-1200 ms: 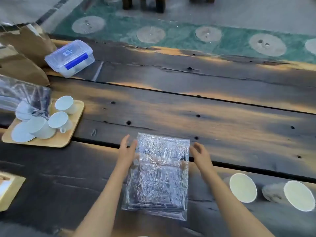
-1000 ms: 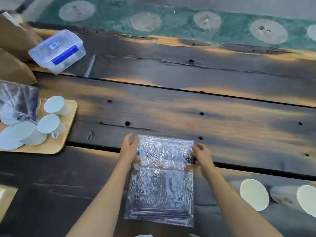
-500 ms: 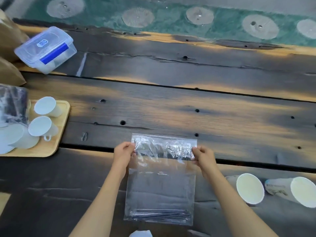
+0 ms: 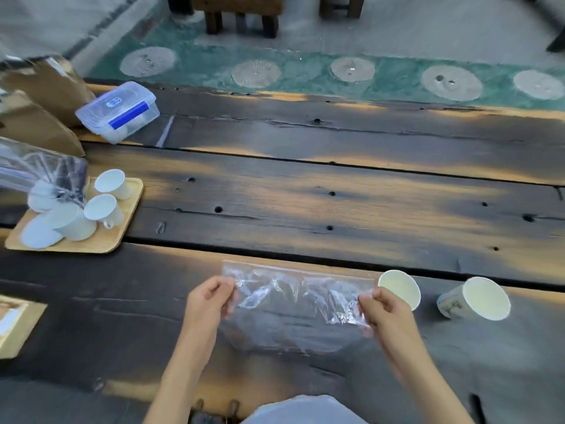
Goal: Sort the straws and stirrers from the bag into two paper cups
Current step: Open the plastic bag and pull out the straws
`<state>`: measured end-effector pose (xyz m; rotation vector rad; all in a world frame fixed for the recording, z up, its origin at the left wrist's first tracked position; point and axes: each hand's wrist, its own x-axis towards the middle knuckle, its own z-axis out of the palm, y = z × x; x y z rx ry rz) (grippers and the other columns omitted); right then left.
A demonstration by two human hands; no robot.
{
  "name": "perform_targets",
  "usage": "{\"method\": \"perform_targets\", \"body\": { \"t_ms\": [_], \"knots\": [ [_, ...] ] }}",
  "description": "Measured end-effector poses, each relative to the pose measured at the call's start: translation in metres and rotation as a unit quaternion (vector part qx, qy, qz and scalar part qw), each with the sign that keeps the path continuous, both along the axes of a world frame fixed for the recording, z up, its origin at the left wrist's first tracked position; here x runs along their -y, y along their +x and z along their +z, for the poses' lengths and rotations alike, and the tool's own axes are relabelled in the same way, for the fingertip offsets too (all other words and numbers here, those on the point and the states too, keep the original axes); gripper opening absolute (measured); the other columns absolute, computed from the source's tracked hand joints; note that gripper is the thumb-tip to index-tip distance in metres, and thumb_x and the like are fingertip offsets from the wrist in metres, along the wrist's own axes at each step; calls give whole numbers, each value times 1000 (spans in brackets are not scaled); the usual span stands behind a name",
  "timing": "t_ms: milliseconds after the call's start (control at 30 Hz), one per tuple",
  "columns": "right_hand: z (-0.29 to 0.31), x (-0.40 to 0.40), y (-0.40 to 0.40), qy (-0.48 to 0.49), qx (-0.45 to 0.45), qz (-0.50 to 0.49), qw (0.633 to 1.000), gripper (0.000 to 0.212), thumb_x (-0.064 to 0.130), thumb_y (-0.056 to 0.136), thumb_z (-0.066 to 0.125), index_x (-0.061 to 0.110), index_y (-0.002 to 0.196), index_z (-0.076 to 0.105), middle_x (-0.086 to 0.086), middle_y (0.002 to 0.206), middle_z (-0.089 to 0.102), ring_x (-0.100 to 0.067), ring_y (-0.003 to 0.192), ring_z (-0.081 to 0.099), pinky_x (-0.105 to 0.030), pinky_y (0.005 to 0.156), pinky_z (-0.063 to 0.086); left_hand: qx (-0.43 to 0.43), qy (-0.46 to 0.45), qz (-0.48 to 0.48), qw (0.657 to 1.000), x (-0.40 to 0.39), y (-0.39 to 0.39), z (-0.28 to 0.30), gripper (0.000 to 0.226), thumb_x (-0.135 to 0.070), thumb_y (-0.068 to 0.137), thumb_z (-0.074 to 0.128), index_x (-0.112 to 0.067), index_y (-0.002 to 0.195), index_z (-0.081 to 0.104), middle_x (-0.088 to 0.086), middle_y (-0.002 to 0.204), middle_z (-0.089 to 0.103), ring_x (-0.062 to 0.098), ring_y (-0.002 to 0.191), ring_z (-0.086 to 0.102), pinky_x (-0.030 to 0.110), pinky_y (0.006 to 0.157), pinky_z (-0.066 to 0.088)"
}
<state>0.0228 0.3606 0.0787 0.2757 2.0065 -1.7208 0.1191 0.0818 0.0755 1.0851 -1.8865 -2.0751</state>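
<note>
A clear plastic zip bag (image 4: 293,304) is held up over the near plank of the dark wooden table (image 4: 305,203). My left hand (image 4: 209,298) pinches its top left corner and my right hand (image 4: 380,307) pinches its top right corner. The bag hangs crumpled toward me; the straws and stirrers inside cannot be made out. Two paper cups stand to the right of the bag: one (image 4: 399,289) just beyond my right hand, the other (image 4: 477,299), with a printed side, further right.
A wooden tray (image 4: 122,231) with several small white cups and another clear bag (image 4: 39,172) sits at the left. Behind it are brown paper bags (image 4: 46,84) and a clear lidded box (image 4: 117,110). A wooden box (image 4: 15,325) lies at the near left edge.
Both hands went from resting on the flat bag to gripping its top corners and lifting it toward me. The view tilted up.
</note>
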Motion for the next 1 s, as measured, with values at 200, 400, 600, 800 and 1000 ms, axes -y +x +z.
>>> {"method": "perform_targets", "body": {
  "t_ms": [200,400,600,800,1000],
  "knots": [
    [15,-79,35,-73,32,-53,995,21,4,92,57,5,72,53,-10,64,39,-14,49,35,-25,46,29,-25,24,13,999,-74,36,24,30,-12,99,52,-3,72,61,6,60,51,16,53,40,24,49,33],
    [28,-143,40,69,-75,-67,993,13,3,90,59,10,79,55,-5,80,59,-30,74,57,-32,68,45,-49,10,-2,999,-150,47,57,32,-18,99,53,-4,71,62,5,61,54,17,56,44,29,56,35],
    [95,-147,41,94,-445,180,872,4,13,88,59,16,91,61,3,112,63,-12,110,58,-18,92,40,-67,-19,-98,993,-215,44,94,30,-24,94,61,-7,69,67,7,65,60,13,63,54,22,58,47],
    [110,-103,43,23,-435,354,827,10,12,92,63,18,100,64,8,103,64,-9,97,58,-27,85,47,-117,-51,-146,981,-233,41,111,26,-24,88,65,-7,70,70,5,62,64,13,61,56,21,61,46],
    [110,-93,45,27,-424,299,854,4,17,86,69,17,89,67,8,92,64,-7,83,57,-18,73,43,-144,-15,-180,973,-214,53,110,9,-11,86,71,-3,89,75,12,77,72,15,70,65,24,66,52]
  ]
}}
